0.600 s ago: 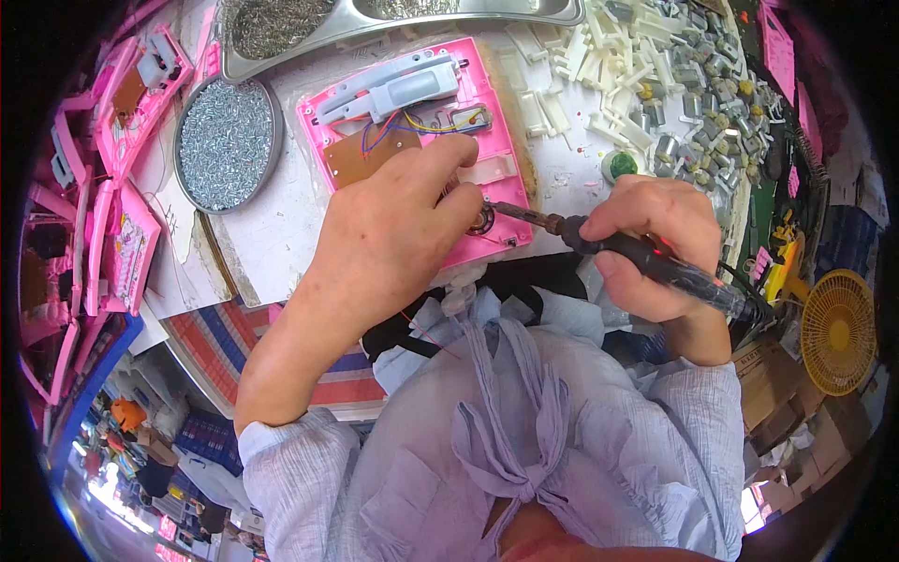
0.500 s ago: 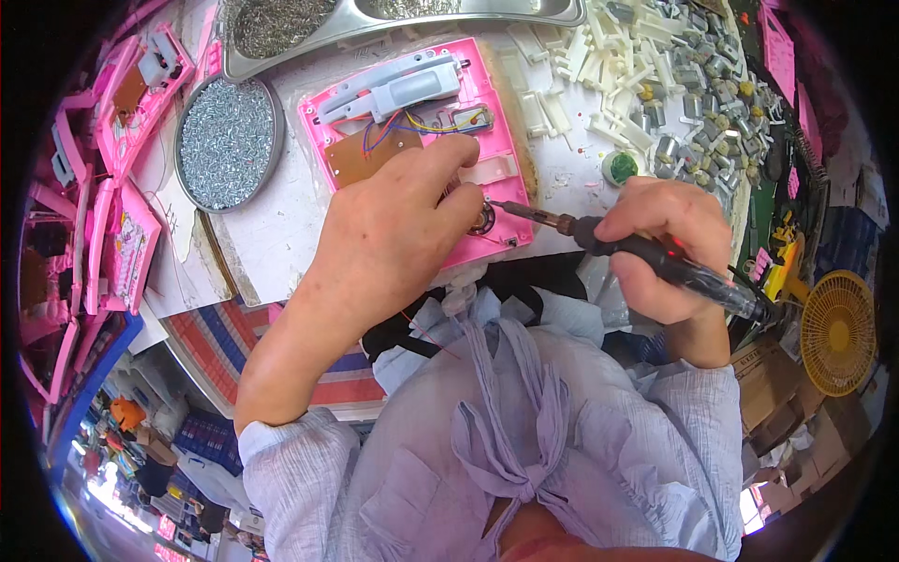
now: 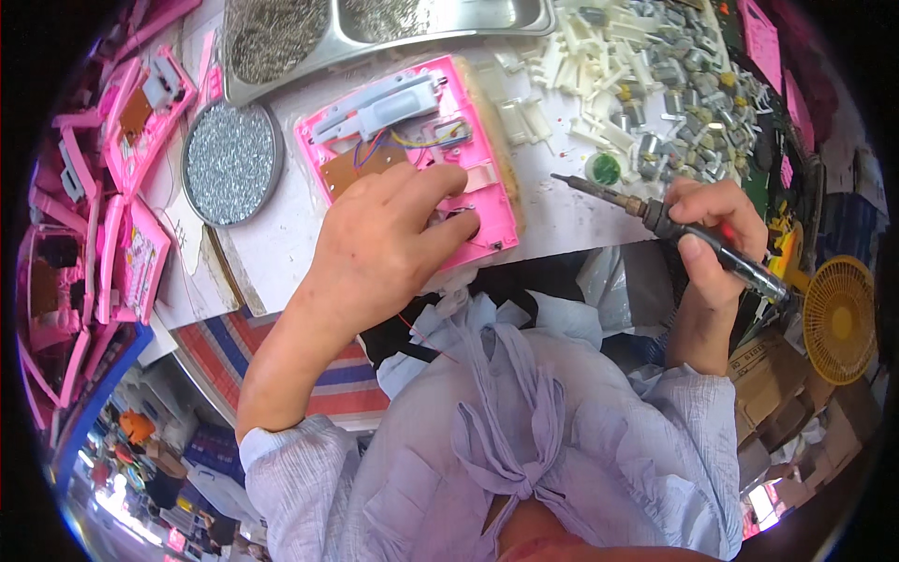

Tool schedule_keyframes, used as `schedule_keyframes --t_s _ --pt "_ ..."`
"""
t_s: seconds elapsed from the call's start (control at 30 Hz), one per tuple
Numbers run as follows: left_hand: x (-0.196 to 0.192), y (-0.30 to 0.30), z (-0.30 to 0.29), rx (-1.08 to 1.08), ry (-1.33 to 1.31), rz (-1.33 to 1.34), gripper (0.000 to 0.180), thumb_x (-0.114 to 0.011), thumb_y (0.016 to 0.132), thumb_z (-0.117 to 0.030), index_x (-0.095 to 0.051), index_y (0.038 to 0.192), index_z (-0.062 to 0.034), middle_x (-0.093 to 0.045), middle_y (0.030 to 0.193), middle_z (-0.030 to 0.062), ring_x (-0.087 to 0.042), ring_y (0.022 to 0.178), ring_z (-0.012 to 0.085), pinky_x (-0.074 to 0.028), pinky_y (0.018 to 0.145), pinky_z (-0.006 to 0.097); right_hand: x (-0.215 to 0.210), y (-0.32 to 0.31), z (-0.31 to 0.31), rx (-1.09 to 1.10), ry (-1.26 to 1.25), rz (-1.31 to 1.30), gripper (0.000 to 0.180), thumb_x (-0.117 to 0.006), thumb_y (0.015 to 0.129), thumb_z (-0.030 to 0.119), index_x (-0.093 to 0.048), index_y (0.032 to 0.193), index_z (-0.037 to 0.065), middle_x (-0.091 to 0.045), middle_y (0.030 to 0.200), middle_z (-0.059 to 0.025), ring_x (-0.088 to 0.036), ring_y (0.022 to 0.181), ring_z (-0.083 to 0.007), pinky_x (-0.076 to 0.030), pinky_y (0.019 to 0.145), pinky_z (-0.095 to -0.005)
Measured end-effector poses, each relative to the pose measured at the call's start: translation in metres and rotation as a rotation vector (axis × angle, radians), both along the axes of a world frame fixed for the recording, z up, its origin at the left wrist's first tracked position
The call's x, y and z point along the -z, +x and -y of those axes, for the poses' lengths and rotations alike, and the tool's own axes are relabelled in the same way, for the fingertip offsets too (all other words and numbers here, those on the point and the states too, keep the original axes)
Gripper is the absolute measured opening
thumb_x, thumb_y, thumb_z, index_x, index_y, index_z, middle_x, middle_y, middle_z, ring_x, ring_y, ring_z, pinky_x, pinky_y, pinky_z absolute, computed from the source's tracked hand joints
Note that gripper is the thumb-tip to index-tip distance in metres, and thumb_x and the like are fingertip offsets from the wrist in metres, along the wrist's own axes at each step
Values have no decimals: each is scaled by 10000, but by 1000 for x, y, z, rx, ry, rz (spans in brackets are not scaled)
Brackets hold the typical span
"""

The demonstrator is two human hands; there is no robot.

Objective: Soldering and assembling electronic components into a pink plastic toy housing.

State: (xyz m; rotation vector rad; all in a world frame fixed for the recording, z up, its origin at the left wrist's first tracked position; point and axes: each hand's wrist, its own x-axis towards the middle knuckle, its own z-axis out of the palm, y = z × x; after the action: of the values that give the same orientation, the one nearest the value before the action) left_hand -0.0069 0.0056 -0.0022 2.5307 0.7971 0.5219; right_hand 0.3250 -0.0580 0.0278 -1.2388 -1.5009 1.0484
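While the left hand [image 3: 379, 248] presses fingers down on the open pink casing [image 3: 412, 159], the right hand [image 3: 716, 239] grips a soldering iron [image 3: 655, 220], tip lifted clear to the casing's right. Wires and board sit exposed; casing not yet closed, so work judged midway.

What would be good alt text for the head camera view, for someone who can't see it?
Seen from above, a person's left hand presses on an open pink plastic casing with wires and a circuit board, while the right hand holds a soldering iron lifted off to the side. A round tray of small screws sits nearby.
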Motion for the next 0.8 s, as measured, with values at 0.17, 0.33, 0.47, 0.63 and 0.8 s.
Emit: schedule_keyframes --t_s 0.17,0.33,0.47,0.63,0.8 --pt "-8 1 -6 121 99 -99 202 -701 762 -157 -727 952 -93 -649 1068 74 -611 893 237 -430 748 391 -8 32 7 140 8 48 278 -738 812 160 -681 1018 -18 -581 795 19 -463 681 -54 -355 636 -232" --pt "-5 10 11 10 108 -94 220 -779 766 -122 -710 968 -70 -628 1040 92 -601 905 264 -424 768 420 -26 99 22 671 125 -178 154 -673 889 83 -674 1026 13 -622 865 9 -515 711 -33 -401 631 -195" --pt "-2 24 28 -125 136 -97 244 -797 781 -112 -689 987 -38 -612 1060 120 -596 930 289 -421 792 429 -25 175 42 979 344 -207 80 -637 927 45 -687 980 13 -593 783 14 -456 603 -38 -353 540 -198" --pt "6 21 48 -310 153 -109 260 -810 784 -112 -671 988 -32 -605 1076 161 -597 947 316 -426 816 438 -16 221 19 1217 381 -53 63 -666 939 82 -708 923 38 -533 714 51 -414 582 -33 -299 526 -204" --pt "7 19 49 -436 82 27 337 -848 757 -86 -656 1031 -45 -604 1032 152 -583 940 338 -445 866 426 10 256 -22 1286 -122 26 138 -747 939 240 -685 928 117 -510 681 52 -441 584 -61 -362 566 -260"
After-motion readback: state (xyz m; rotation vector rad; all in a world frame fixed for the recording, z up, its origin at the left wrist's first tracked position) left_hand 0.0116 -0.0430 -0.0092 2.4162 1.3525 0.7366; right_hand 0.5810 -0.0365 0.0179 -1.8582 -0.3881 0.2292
